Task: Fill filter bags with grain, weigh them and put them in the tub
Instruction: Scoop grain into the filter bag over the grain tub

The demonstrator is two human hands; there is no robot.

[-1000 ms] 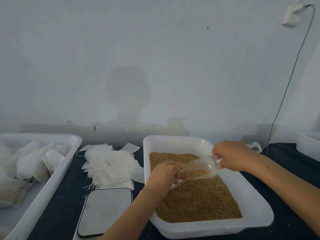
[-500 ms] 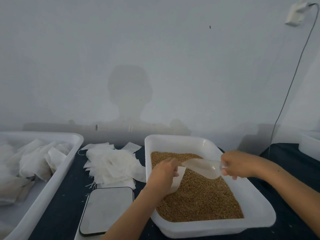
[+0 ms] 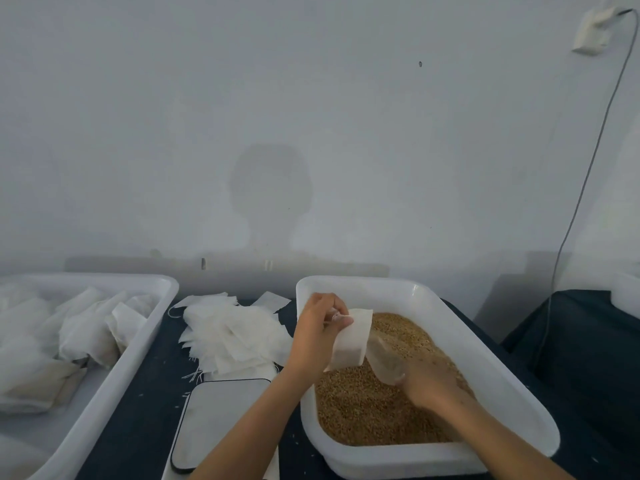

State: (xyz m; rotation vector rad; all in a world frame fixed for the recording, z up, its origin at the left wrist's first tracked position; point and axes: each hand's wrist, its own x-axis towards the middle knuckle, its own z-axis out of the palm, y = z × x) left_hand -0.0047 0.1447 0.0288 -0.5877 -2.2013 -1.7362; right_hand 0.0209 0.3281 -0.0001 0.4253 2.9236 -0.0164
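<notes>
Two hands are being seen over the grain tray at the near right of the dark counter. A clear scoop is being clasped by the right hand, blurred by motion, low over the grain; its grip is closed on the handle, which is being hidden. A white filter bag is being pinched closed between thumb and fingers of the left hand, just above the grain; its fill is not being shown. The scale is being cut off below. Beyond it, empty bags are being heaped. The tub with filled bags is being cropped at left.
</notes>
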